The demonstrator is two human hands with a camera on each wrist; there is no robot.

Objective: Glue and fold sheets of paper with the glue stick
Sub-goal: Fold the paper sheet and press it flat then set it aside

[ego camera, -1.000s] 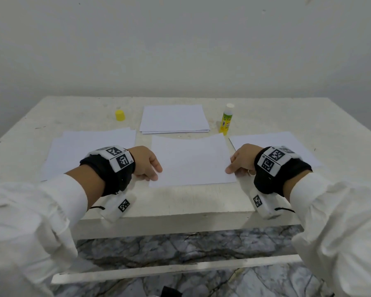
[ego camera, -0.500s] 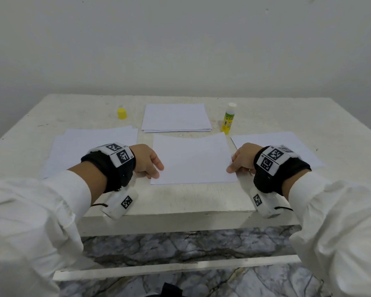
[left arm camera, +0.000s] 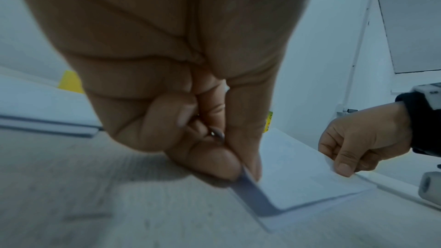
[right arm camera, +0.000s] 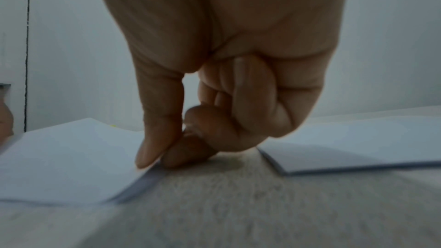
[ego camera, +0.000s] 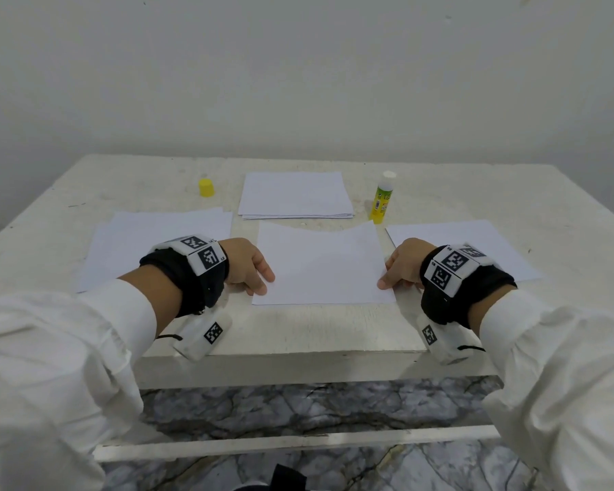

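On table (ego camera: pixel 511 193) centre, left hand (ego camera: pixel 247 265) and right hand (ego camera: pixel 403 265) are each pinching the near side edges of the sheet (ego camera: pixel 319 267), lifting them slightly; uncapped glue stick (ego camera: pixel 381 202) is standing behind.

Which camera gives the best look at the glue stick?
The head view: the glue stick stands upright and whole on the table, uncapped. The left wrist view shows only a yellow sliver behind the left hand. In the right wrist view it cannot be made out.
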